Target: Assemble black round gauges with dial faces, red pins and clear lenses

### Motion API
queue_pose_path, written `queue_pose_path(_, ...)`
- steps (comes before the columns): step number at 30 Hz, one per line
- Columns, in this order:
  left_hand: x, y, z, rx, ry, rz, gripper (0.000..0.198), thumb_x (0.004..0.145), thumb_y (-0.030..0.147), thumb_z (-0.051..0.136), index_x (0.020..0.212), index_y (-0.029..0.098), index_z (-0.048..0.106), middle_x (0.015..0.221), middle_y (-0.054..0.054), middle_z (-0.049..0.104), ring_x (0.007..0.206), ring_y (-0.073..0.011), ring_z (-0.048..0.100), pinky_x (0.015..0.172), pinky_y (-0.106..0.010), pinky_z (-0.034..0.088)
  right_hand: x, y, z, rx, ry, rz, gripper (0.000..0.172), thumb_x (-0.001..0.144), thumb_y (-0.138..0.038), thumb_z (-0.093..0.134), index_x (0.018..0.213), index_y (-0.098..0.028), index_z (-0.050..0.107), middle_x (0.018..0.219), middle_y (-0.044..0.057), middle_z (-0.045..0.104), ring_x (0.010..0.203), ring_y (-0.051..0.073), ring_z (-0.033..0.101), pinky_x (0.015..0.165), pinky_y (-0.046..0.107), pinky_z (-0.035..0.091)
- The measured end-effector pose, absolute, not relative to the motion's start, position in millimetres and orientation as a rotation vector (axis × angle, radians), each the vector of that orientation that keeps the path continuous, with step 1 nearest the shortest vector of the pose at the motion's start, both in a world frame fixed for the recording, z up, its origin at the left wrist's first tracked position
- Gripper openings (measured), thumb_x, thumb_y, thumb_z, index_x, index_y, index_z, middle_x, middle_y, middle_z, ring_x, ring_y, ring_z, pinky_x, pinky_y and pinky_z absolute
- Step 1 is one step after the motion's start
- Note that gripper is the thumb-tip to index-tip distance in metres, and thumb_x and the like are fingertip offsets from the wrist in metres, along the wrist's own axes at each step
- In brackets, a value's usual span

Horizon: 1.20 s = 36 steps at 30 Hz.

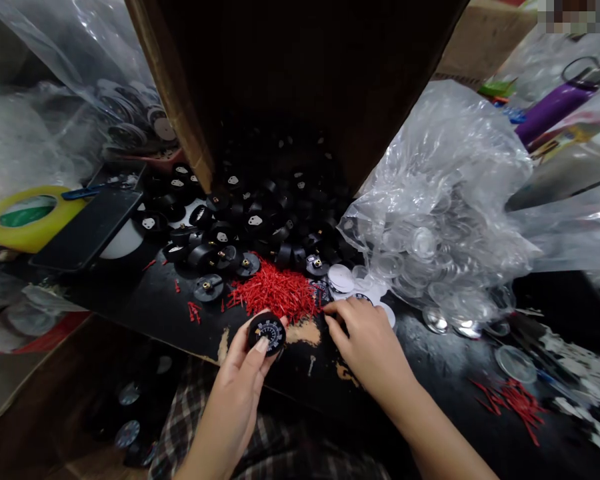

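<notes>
My left hand (243, 377) grips a small round black gauge (267, 331) with a white-marked dial, thumb on its face. My right hand (366, 340) rests on the dark worktop (430, 373), fingers curled and reaching at the edge of a heap of thin red needles (276, 293); what its fingertips pinch is hidden. Beside that hand lie white dial discs (341, 277). Behind the needles spreads a pile of black gauge housings (240, 227) spilling from a tilted cardboard box (300, 73).
A clear plastic bag of transparent lenses (440, 220) sits to the right, with loose lenses (515, 362) and more red needles (513, 399) near it. A dark phone (87, 230) and yellow tape roll (27, 217) lie left. A purple bottle (555, 107) stands far right.
</notes>
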<state>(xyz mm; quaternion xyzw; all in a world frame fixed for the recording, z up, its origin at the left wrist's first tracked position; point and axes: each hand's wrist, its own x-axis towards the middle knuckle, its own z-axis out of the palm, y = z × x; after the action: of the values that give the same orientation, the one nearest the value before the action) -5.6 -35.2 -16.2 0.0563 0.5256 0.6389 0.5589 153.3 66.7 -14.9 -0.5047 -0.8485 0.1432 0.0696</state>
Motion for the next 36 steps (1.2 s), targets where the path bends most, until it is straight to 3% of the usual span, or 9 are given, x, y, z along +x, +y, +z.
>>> queue_pose_path(8,-3,-41,-20,0.202,1.279,1.449,0.037,0.080,0.037,0.066,0.113,0.021,0.063,0.113,-0.006,0.070,0.116,-0.0267,0.059,0.102,-0.041,0.048,166,59,-10,-1.437,-2.492,0.727,0.012,0.085,-0.011,0.051,0.087,-0.020,0.060,0.085,0.002,0.064,0.083,0.021,0.058,0.076,0.036,0.037)
queue_pose_path(13,-1,-41,-26,0.294,1.292,1.405,0.037,0.081,0.039,0.064,0.114,0.022,0.063,0.116,-0.006,0.069,0.116,-0.0281,0.058,0.100,-0.042,0.048,162,56,-6,-1.677,-2.456,0.577,0.007,0.086,-0.023,0.055,0.082,-0.020,0.060,0.078,0.002,0.064,0.077,0.022,0.059,0.072,0.036,0.034)
queue_pose_path(17,5,-43,-29,0.349,1.296,1.361,0.038,0.083,0.040,0.062,0.117,0.024,0.062,0.126,-0.006,0.064,0.122,-0.0272,0.054,0.107,-0.043,0.040,147,54,-7,-1.704,-2.552,0.471,0.009,0.085,-0.022,0.057,0.077,-0.019,0.061,0.076,0.003,0.065,0.076,0.023,0.059,0.070,0.036,0.032)
queue_pose_path(20,13,-43,-24,0.279,1.249,1.364,0.037,0.083,0.038,0.062,0.117,0.024,0.062,0.126,-0.006,0.065,0.125,-0.0259,0.052,0.110,-0.042,0.036,144,47,-7,-1.551,-2.568,0.576,0.012,0.084,-0.018,0.056,0.073,-0.019,0.059,0.073,0.001,0.064,0.073,0.020,0.058,0.071,0.035,0.033)
queue_pose_path(24,22,-38,-14,0.147,1.123,1.429,0.031,0.082,0.034,0.065,0.110,0.021,0.066,0.117,-0.007,0.070,0.119,-0.0257,0.057,0.107,-0.042,0.041,150,35,-7,-1.302,-2.444,0.678,0.005,0.086,-0.018,0.056,0.083,-0.020,0.059,0.081,0.002,0.064,0.079,0.020,0.057,0.074,0.034,0.035)
queue_pose_path(27,22,-36,-9,0.134,1.016,1.489,0.024,0.085,0.031,0.061,0.105,0.019,0.068,0.112,-0.008,0.072,0.116,-0.0251,0.060,0.105,-0.042,0.043,154,30,-3,-1.250,-2.325,0.700,0.010,0.089,-0.021,0.053,0.081,-0.020,0.058,0.078,0.002,0.062,0.076,0.019,0.055,0.073,0.034,0.036)
queue_pose_path(32,18,-36,-10,0.167,1.058,1.512,0.039,0.088,0.032,0.057,0.126,0.027,0.055,0.113,-0.005,0.071,0.115,-0.0230,0.061,0.105,-0.043,0.041,155,25,10,-1.120,-2.154,0.972,0.014,0.092,-0.021,0.050,0.080,-0.021,0.057,0.076,0.000,0.059,0.072,0.016,0.054,0.069,0.029,0.039)
queue_pose_path(36,22,-34,-16,0.350,1.202,1.382,0.036,0.087,0.033,0.059,0.123,0.031,0.057,0.122,-0.001,0.066,0.120,-0.0214,0.056,0.107,-0.037,0.038,151,21,17,-1.091,-2.177,1.031,0.014,0.093,-0.020,0.049,0.082,-0.021,0.058,0.078,0.000,0.060,0.075,0.016,0.054,0.069,0.029,0.039)
